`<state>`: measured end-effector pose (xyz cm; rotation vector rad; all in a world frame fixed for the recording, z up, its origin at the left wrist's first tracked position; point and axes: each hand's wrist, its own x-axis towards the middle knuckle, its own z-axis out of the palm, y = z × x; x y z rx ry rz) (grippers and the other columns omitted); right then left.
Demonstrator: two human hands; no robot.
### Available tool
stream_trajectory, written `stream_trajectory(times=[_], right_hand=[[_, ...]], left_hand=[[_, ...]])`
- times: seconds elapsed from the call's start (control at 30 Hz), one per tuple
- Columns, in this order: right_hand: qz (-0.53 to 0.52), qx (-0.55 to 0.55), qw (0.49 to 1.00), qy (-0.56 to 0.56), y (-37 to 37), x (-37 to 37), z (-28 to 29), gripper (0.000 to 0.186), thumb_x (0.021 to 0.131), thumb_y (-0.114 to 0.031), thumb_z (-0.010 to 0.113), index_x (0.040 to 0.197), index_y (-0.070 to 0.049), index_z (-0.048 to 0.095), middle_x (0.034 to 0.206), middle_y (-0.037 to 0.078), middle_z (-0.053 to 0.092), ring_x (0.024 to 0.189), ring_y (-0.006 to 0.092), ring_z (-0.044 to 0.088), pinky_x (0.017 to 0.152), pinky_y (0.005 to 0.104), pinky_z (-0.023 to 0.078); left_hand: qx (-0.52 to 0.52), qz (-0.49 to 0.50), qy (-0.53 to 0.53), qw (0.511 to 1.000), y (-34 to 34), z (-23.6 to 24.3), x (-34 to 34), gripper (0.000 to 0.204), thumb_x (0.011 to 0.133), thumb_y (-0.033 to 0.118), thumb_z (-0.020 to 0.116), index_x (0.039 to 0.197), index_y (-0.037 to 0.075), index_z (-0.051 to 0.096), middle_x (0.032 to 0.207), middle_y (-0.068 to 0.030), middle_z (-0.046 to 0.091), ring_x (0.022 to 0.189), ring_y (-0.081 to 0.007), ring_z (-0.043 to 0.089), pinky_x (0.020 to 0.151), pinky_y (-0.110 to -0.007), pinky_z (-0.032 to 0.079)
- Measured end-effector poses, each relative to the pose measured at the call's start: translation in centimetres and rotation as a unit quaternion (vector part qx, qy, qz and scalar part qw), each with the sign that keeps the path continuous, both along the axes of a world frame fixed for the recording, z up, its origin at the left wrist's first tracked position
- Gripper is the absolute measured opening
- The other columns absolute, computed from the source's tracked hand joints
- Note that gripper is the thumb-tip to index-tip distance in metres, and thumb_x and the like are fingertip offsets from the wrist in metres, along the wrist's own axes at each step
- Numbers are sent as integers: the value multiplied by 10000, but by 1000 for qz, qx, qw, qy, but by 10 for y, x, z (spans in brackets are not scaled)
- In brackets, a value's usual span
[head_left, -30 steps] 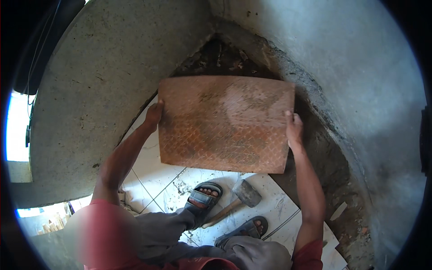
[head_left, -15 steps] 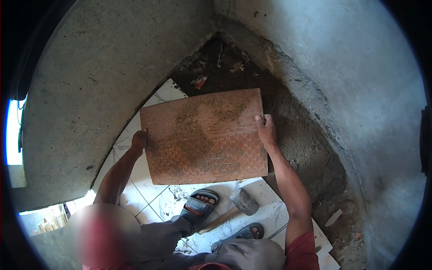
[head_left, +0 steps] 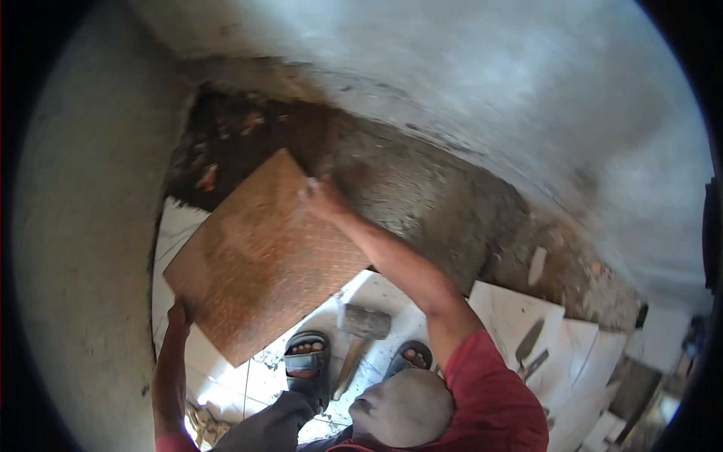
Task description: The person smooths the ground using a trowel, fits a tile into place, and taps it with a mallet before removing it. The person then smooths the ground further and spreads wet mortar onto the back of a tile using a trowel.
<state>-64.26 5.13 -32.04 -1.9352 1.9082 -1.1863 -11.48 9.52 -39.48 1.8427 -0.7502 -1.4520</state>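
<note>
Head view: fingers of the left hand bend around the brown tile's lower-left edge, their tips hidden; the right hand, somewhat blurred, closes on the opposite edge near the top corner. Held grid-patterned face up, the tile overlaps the white floor's far edge and dark soil. Nearer, a mallet lies between two sandals; a trowel rests rightward on white tiles.

Right hand blurred. Left hand: fingers partly hidden by brown tile. Left sleeve cut off below.
</note>
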Motion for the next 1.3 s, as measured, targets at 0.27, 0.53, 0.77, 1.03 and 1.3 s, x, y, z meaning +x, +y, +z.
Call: stream_trajectory(times=[0.27, 0.53, 0.77, 1.03, 1.3], right_hand=[[49, 105, 989, 94, -15, 12, -24, 379, 848, -264, 508, 1011, 65, 601, 959, 284, 608, 879, 446, 558, 885, 530, 396], [80, 106, 981, -139, 74, -60, 23, 260, 921, -231, 504, 910, -8, 637, 915, 213, 620, 853, 251, 612, 718, 401, 485], [-338, -20, 940, -32, 358, -198, -31, 338, 824, -119, 643, 1144, -39, 569, 1175, 171, 557, 1113, 308, 515, 945, 396, 402], [-562, 531, 620, 138, 686, -220, -88, 276, 759, -194, 554, 966, -10, 552, 968, 191, 611, 874, 358, 592, 817, 503, 455], [-589, 376, 715, -14, 580, -220, -33, 274, 822, -255, 580, 972, -32, 530, 848, 215, 636, 831, 398, 617, 701, 495, 476]], left_hand=[[45, 86, -107, 989, -8, 19, -5, 273, 938, 414, 468, 891, 155, 540, 758, -3, 459, 705, -137, 445, 601, -319, 378], [162, -48, -237, 957, -26, 19, -47, 357, 932, 435, 457, 1130, 150, 540, 894, -56, 495, 857, -241, 477, 767, -379, 404], [-206, -410, -367, 809, -12, 74, -197, 522, 922, 281, 536, 1384, 78, 401, 1212, -171, 519, 1121, -319, 516, 974, -431, 410], [-289, -653, -297, 634, 18, 81, -346, 567, 826, 112, 611, 1356, 91, 410, 1261, -212, 510, 1130, -390, 505, 921, -455, 431], [-239, -679, -423, 550, 10, 86, -331, 878, 742, 127, 725, 1458, 130, 216, 1473, -226, 248, 1315, -434, 314, 1068, -441, 316]])
